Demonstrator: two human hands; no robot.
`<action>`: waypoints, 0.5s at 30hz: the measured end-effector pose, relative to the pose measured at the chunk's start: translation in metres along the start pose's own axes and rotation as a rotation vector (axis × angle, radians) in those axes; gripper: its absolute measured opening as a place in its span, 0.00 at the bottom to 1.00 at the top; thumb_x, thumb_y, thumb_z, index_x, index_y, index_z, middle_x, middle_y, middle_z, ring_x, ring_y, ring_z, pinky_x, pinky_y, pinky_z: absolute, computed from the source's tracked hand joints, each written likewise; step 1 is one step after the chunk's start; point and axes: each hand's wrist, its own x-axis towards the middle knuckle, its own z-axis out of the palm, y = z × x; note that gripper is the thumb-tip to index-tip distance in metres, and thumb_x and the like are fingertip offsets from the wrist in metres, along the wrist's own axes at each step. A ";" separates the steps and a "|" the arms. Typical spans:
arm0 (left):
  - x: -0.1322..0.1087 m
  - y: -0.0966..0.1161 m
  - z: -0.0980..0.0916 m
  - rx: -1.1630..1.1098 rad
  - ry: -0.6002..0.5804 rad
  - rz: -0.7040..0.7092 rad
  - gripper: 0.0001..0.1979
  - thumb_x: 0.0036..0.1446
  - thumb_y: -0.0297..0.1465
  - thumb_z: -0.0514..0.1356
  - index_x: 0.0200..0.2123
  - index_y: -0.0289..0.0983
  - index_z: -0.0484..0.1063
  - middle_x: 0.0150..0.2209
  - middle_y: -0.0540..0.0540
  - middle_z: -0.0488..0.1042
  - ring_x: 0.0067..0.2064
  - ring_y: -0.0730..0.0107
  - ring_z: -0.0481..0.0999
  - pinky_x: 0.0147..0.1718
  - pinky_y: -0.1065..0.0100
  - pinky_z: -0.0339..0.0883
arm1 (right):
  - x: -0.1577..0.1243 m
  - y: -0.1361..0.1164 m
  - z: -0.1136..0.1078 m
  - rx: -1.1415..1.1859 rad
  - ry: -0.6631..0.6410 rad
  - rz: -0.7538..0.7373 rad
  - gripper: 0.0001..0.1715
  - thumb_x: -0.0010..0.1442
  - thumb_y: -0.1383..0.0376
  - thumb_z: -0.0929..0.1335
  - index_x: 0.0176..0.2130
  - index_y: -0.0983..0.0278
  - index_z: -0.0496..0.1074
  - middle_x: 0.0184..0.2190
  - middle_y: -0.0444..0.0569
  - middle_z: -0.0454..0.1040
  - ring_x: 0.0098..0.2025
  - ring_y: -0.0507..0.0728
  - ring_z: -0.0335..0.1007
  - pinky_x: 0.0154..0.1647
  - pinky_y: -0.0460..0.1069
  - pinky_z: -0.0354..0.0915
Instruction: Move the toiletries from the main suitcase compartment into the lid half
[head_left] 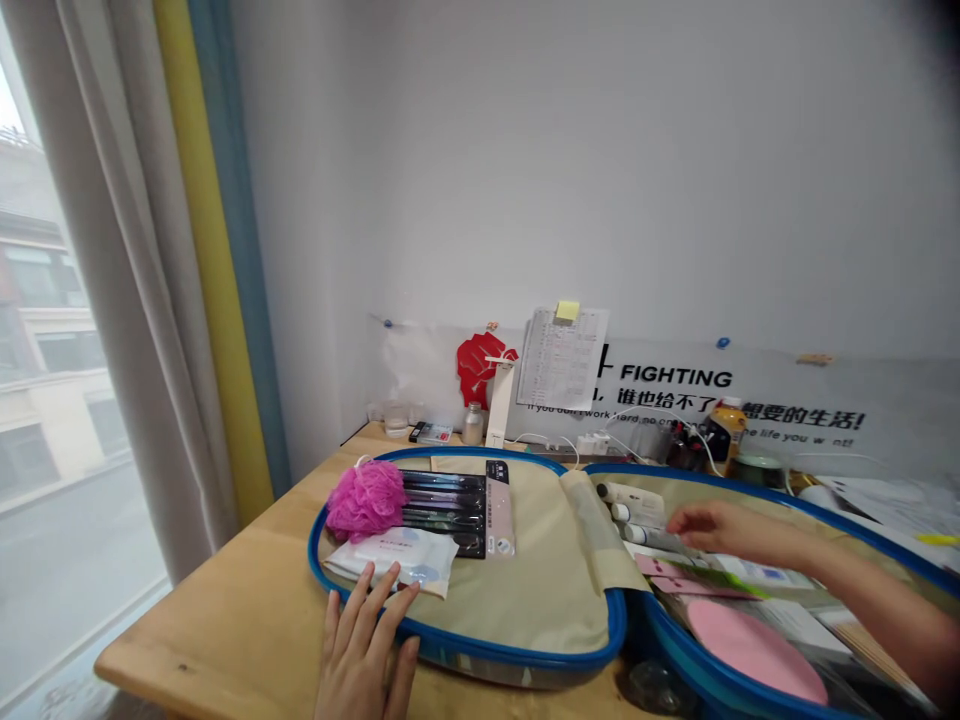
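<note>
A blue-rimmed travel case [480, 650] lies open on the wooden table [247, 610]. In its left half sit a pink bath puff [366, 498], a dark pack of toothbrushes [450, 510] and a white wipes packet [397, 555]. My left hand [365, 650] rests flat with fingers spread on the case's front rim, fingertips touching the wipes packet. My right hand [712, 527] reaches into the right half, fingertips on a row of white tubes [637, 515]. A pink round item [754, 650] lies nearer me in that half.
Curtains [172, 280] and a window are at the left. Along the wall stand a small bottle [472, 425], a white box, cables, an orange-capped bottle [729, 420], a pinned paper sheet [562, 355] and a banner. Papers lie at the far right.
</note>
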 end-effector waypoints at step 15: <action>0.004 0.001 -0.003 -0.008 0.005 0.028 0.22 0.63 0.27 0.57 0.60 0.38 0.71 0.62 0.42 0.73 0.76 0.62 0.42 0.73 0.55 0.29 | -0.015 0.041 0.036 -0.319 -0.044 0.156 0.15 0.42 0.76 0.66 0.30 0.58 0.69 0.35 0.53 0.78 0.39 0.63 0.74 0.41 0.54 0.61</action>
